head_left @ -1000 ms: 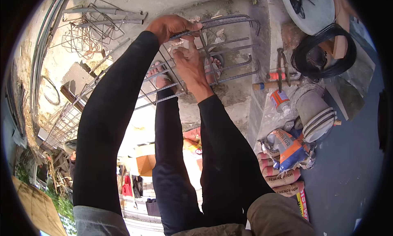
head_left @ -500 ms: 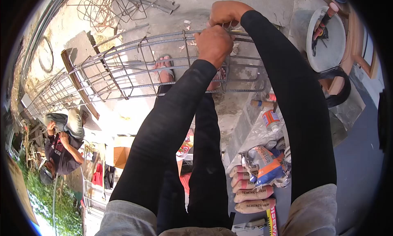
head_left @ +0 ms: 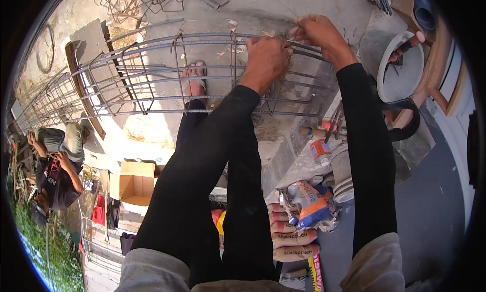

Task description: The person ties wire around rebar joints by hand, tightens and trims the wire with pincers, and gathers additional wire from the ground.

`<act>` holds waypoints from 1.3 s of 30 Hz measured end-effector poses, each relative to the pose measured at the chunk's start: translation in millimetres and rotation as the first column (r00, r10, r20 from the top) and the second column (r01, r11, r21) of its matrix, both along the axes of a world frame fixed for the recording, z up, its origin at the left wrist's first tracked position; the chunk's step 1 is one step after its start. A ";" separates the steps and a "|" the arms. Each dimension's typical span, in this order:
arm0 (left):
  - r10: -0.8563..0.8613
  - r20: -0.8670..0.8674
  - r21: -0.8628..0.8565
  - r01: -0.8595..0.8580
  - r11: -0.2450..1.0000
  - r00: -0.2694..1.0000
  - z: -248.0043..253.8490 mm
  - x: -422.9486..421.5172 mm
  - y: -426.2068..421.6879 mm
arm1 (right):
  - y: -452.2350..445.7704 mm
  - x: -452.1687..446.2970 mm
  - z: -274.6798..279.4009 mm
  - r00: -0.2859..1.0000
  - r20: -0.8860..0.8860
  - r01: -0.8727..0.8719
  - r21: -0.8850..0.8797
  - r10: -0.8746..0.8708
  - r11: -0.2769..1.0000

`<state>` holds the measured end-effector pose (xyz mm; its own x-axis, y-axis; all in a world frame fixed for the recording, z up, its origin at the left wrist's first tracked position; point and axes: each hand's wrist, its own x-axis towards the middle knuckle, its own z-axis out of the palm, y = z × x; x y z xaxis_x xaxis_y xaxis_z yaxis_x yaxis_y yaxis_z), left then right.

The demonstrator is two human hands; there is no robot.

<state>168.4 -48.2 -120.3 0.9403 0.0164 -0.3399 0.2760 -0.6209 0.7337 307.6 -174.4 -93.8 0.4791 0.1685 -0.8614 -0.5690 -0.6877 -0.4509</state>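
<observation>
My left hand (head_left: 266, 59) is curled at the far top bars of a rebar cage (head_left: 207, 35), just beside my right hand (head_left: 321, 35), the two not clasped together. My right fingers are bent inward near the bar ends, and a thin, pale strand (head_left: 280, 2) seems to run away beyond them; I can't tell whether they pinch it, nor whether my left fingers close on steel, since my own knuckles cover the spot. The cage lies crosswise beneath both hands, long ribbed bars joined by squarish bent hoops, stretching off left of my left hand until its mesh gets too small to follow. Through it, on my left hand's near side, a sandalled foot (head_left: 193, 82) shows on rough concrete.

Right of my right hand stands a round, pale bucket (head_left: 402, 82) with a red-ended handle poking out. Nearer me than that hand, a black wire coil (head_left: 405, 132) is partly hidden by my sleeve, and a can (head_left: 320, 151) with an orange label sits by a crumpled, glossy bag (head_left: 309, 206) and stacked paper sacks (head_left: 295, 238). Far left of my hands a crouching person (head_left: 58, 170) is small, the hands' work hard to make out
</observation>
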 end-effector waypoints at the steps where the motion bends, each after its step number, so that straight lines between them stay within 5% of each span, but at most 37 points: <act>1: 0.019 0.014 -0.027 -0.019 0.999 1.000 2.1 -1.7 2.0 | -1.8 -8.3 2.4 0.999 0.030 0.032 0.031 -0.033 0.999; 4: 0.061 0.064 -0.088 -0.055 0.995 0.996 2.8 -7.0 5.1 | -9.8 -30.5 9.4 0.988 0.156 -0.006 0.142 -0.016 0.990; 7: 0.066 0.111 -0.121 -0.052 0.991 0.992 -6.1 -6.2 6.6 | -27.3 -52.0 14.5 0.946 0.234 0.191 0.159 -0.225 0.969; 9: 0.060 0.114 -0.133 -0.044 0.990 0.992 -10.7 -5.5 7.3 | -34.0 -65.6 23.7 0.891 0.455 0.001 0.012 -0.006 1.000; 11: 0.082 0.149 -0.121 -0.064 0.991 0.985 -11.4 -6.2 4.4 | -36.5 -71.4 28.9 0.705 0.651 -0.239 -0.155 0.281 0.959; 13: 0.090 0.160 -0.107 -0.073 0.992 0.983 -12.5 -8.6 3.0 | -39.7 -75.7 30.2 0.334 0.767 -0.478 -0.363 0.548 0.800; 16: 0.077 0.146 -0.085 -0.065 0.994 0.986 -14.9 -7.0 1.9 | -43.5 -74.4 28.5 0.279 0.721 -0.502 -0.454 0.635 0.736; 22: 0.052 0.132 -0.065 -0.044 0.997 0.990 -12.8 -7.1 3.1 | -33.8 -58.7 26.0 -0.045 0.751 -0.509 -0.585 0.659 0.632; 28: 0.043 0.137 -0.087 -0.032 0.996 0.990 -15.0 -11.5 5.4 | -65.6 -48.3 8.9 0.013 0.745 -0.597 -0.529 0.667 0.603; 31: 0.039 0.203 -0.091 -0.020 0.996 0.978 -17.1 -9.6 7.6 | -67.7 -77.9 27.2 0.304 0.604 -0.587 -0.490 0.737 0.644; 36: -0.045 0.215 -0.024 0.051 0.998 0.976 -18.8 -9.7 10.6 | -57.9 -127.4 35.3 0.380 0.827 -0.265 -0.332 0.414 0.906; 39: -0.014 0.103 -0.096 0.024 0.995 0.995 -14.2 -3.7 13.1 | -58.8 -179.0 84.2 0.632 0.763 -0.015 -0.158 0.132 0.987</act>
